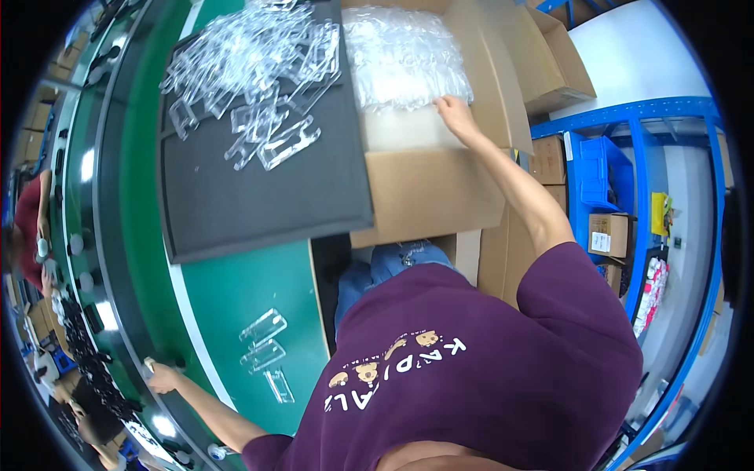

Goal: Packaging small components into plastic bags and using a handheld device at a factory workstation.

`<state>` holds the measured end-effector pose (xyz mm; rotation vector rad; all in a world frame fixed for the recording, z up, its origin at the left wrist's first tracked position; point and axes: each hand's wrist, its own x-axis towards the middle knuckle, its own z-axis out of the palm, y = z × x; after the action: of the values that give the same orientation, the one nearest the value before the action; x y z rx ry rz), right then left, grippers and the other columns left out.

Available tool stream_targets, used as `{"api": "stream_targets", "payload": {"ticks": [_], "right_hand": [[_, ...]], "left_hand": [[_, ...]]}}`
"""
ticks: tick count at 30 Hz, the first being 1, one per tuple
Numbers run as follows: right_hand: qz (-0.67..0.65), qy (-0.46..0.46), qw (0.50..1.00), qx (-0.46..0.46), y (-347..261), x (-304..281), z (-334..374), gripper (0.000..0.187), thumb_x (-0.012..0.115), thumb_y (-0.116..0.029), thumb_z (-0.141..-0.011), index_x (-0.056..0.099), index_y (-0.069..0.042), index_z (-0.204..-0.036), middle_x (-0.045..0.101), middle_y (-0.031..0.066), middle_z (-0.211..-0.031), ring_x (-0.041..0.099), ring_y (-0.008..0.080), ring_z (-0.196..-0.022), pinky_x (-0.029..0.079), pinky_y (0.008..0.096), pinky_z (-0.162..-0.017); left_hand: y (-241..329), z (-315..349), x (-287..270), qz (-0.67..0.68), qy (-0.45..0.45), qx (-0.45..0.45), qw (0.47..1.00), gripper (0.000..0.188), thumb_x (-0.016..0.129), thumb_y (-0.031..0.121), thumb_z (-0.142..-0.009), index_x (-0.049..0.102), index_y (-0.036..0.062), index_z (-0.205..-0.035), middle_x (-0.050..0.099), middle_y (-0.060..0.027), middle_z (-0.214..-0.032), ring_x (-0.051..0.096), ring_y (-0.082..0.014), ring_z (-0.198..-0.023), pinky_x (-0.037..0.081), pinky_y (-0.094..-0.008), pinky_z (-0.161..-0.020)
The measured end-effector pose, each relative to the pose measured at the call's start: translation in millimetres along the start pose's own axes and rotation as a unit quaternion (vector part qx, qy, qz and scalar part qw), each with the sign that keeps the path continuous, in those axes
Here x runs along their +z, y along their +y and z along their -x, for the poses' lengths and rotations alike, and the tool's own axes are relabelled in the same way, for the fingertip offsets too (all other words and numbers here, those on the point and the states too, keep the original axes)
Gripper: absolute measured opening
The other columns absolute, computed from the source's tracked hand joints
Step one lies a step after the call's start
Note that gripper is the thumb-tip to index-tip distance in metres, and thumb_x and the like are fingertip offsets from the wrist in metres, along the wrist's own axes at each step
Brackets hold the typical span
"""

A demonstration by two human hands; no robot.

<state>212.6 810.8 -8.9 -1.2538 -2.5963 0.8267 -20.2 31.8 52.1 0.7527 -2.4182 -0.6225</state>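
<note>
Right hand (pixel 454 110): fingers extended, partly spread, fingertips on clear bagged plastic parts (pixel 404 55) inside open brown cardboard box (pixel 428 192); grasp cannot be confirmed, fingertips blurred against bag. Beside hand, toward left: dark grey foam mat (pixel 259 200) carrying heap of clear plastic cases (pixel 251 71).

Left hand (pixel 161 378): small, near frame rim, curled at edge of green conveyor table (pixel 228 298); closure indeterminate. Three clear cases (pixel 265 355) near it, apart.

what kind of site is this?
Probably a factory assembly or packing line: a green conveyor belt carrying clear plastic parts, a dark tray heaped with more, open cardboard boxes, and blue storage racks.
</note>
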Motion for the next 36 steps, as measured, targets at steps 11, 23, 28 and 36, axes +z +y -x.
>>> {"api": "stream_targets", "payload": {"ticks": [11,23,28,36], "right_hand": [[0.106,0.057,0.965,0.231,71.5,30.3,-137.2,0.058,0.057,-0.040,-0.079,0.046,0.004,-0.115,0.046,0.0201,-0.120,0.042,0.0356,-0.113,0.035,0.0433,-0.094],[0.036,0.054,0.979,0.195,68.0,37.8,-126.7,0.055,0.061,-0.040,-0.077,0.051,0.004,-0.108,0.048,0.0236,-0.111,0.045,0.0371,-0.106,0.035,0.0418,-0.092],[0.004,0.004,0.980,0.201,30.4,59.8,-120.0,0.058,0.057,-0.043,-0.078,0.051,0.004,-0.111,0.048,0.0294,-0.110,0.046,0.0396,-0.106,0.036,0.0398,-0.092],[-0.329,0.002,0.910,0.253,10.4,96.9,-119.1,0.043,0.052,-0.033,-0.086,0.051,0.004,-0.107,0.054,0.0160,-0.102,0.053,0.0256,-0.096,0.042,0.0355,-0.085]], "left_hand": [[464.5,519.6,164.4,0.251,-0.493,0.304,0.775,0.083,0.071,0.030,-0.071,0.026,-0.0077,-0.129,0.032,-0.0271,-0.130,0.029,-0.0392,-0.124,0.022,-0.0441,-0.103],[442.7,524.9,322.7,-0.114,-0.494,0.129,0.853,0.108,0.068,0.065,-0.054,0.032,-0.0052,-0.128,0.035,-0.0298,-0.126,0.032,-0.0407,-0.121,0.024,-0.0496,-0.100],[453.7,530.4,300.2,-0.084,-0.520,0.190,0.829,0.105,0.068,0.067,-0.054,0.036,-0.0050,-0.124,0.043,-0.0290,-0.118,0.042,-0.0404,-0.113,0.034,-0.0464,-0.094],[461.7,556.8,266.0,0.139,-0.605,0.137,0.772,0.088,0.078,0.044,-0.059,0.037,-0.0045,-0.121,0.053,-0.0216,-0.108,0.053,-0.0296,-0.102,0.043,-0.0367,-0.086]]}}
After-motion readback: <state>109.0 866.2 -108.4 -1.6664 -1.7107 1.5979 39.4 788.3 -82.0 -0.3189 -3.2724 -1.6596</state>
